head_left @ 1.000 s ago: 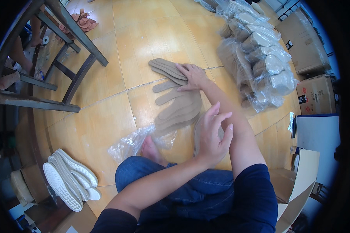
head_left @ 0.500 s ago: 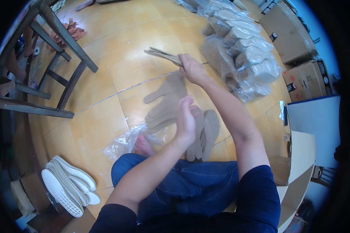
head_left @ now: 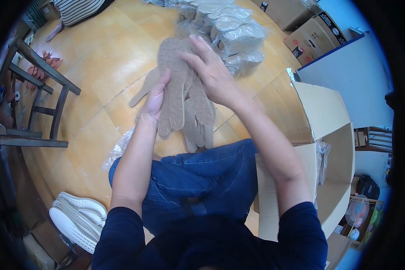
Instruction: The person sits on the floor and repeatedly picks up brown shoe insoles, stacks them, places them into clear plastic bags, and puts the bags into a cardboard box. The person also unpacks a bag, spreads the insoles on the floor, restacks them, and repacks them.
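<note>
Left hand (head_left: 154, 100) pinches the lower edge of a fanned stack of tan insoles (head_left: 184, 96) held above the lap, right hand (head_left: 213, 74) lies flat-open on top, so loose lower insoles could slide off onto the floor (head_left: 92, 67).

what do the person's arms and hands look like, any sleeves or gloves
Both hands, the left hand and the right hand, are bare, with no gloves, rings or watch visible. The forearms are uncovered too. Dark navy sleeves end above the elbows, pushed or cut short, part of a plain navy top without markings.
</note>
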